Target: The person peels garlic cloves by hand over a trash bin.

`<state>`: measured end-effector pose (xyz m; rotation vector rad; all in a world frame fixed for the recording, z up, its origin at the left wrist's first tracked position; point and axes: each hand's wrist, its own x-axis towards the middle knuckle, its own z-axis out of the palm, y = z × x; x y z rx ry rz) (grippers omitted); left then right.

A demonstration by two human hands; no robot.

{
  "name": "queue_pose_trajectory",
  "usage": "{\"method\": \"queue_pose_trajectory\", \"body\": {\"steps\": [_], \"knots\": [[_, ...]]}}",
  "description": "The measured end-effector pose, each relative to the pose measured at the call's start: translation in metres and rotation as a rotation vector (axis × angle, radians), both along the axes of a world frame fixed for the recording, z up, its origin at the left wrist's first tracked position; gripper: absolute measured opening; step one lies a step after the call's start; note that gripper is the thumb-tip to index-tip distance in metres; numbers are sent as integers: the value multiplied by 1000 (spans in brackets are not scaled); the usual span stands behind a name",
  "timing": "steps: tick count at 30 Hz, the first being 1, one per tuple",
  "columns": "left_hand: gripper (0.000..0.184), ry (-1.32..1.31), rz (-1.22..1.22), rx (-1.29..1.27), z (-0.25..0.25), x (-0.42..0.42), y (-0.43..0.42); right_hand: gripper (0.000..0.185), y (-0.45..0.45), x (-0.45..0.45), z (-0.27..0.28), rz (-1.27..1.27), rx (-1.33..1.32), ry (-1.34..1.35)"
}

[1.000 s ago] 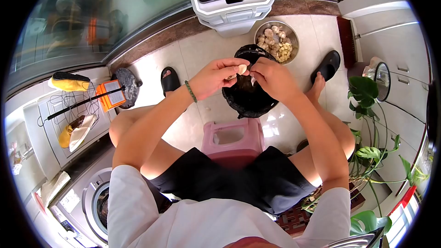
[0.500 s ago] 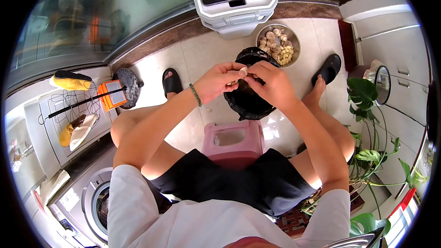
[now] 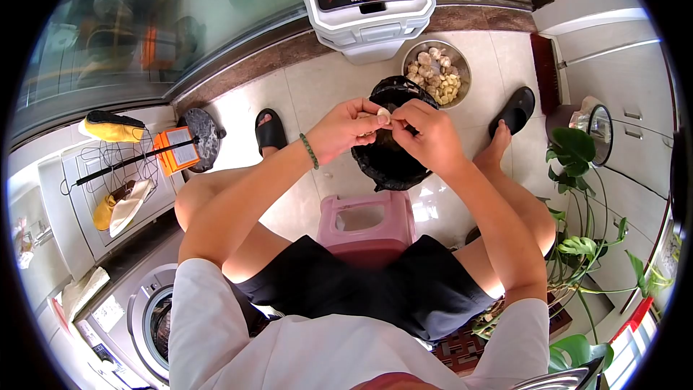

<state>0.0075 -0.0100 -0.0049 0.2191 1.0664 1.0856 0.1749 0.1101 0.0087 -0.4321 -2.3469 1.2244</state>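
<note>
Hands (image 3: 342,131) pinch a garlic piece (image 3: 383,113) over a black-lined bin (image 3: 394,182) standing between metal bowl (image 3: 465,72) and pink stool (image 3: 401,225).

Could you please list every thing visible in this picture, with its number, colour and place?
bag-lined round bin: 1, black, floor centre
small garlic piece: 1, off-white, over the bin
round metal bowl: 1, silver, beyond the bin
garlic bulbs: several, whitish, in the bowl
peeled garlic cloves: many, cream, in the bowl
plastic stool: 1, pink, centre
lidded plastic box: 1, pale grey, top
rectangular box: 1, orange, left
front-loading washing machine: 1, grey, lower left
large-leaved plant: at least 1, green, right
flat-fronted cabinets: several, white, right
open-toed slippers: 2, black, floor
beaded bracelet: 1, green, left wrist
smaller items: uncertain
left hand, right hand: 2, bare, centre
</note>
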Motion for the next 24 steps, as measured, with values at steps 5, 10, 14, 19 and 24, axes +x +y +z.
{"method": "queue_pose_trajectory", "body": {"steps": [5,10,14,19,24], "knots": [[19,-82,17,29,7,3,0,13,-1,-1,4,-32,77,51],[20,-97,23,67,9,5,0,15,-1,-2,0,-56,20,68],[18,14,-59,102,13,0,3,17,-1,-3,-3,-64,-42,61],[23,157,-92,128,14,-1,4,17,2,-3,-8,-76,-20,38],[23,180,-135,151,16,-2,5,16,5,-2,-5,-62,-7,24]]}}
